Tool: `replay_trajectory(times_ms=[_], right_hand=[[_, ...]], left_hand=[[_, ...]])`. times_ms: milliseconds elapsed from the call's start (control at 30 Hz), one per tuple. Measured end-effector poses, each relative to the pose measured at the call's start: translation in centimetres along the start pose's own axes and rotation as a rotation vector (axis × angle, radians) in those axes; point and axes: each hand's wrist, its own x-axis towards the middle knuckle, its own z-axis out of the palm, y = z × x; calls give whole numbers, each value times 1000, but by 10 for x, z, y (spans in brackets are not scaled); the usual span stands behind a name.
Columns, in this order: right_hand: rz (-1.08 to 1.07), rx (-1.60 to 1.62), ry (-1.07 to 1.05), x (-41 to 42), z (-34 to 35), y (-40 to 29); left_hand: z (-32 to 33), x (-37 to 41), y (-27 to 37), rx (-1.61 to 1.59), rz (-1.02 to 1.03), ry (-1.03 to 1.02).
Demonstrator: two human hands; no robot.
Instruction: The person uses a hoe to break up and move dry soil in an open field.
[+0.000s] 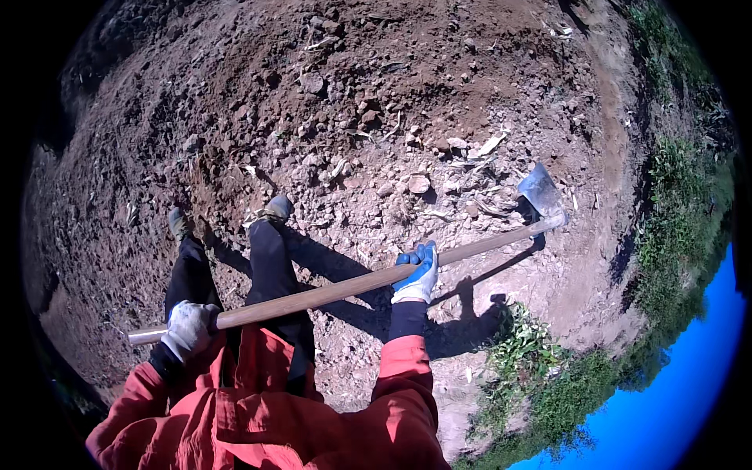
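Note:
A hoe with a long wooden handle (329,295) crosses in front of my body, rising to the right. Near the handle's butt end, my left hand (189,330) in a white work glove is wrapped around the wood. Farther along, past the middle, my right hand (418,273) grips it from below in a white glove with blue-coated fingers. The broad metal hoe blade (540,191) is at the far right end, held off the soil, with its shadow below.
Loose, cloddy soil (364,135) with stones and dry husks (490,144) spreads ahead. My shoes (279,207) stand on it. A smooth dirt strip (611,117) runs along the right, bordered by green plants (675,211). A leafy clump (523,338) grows at lower right.

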Motion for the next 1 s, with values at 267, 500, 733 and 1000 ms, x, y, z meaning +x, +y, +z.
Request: replay_trajectory(times_ms=[267, 500, 733, 1000], right_hand=[[330, -34, 194, -118, 20, 194], [624, -6, -14, -251, 54, 403], [662, 15, -124, -295, 56, 514], [135, -37, -35, -263, 44, 394]], left_hand=[[-37, -147, -149, 84, -104, -21], [-72, -313, -297, 396, -48, 473], [5, -359, -498, 341, -256, 186], [52, -194, -435, 58, -130, -28]])
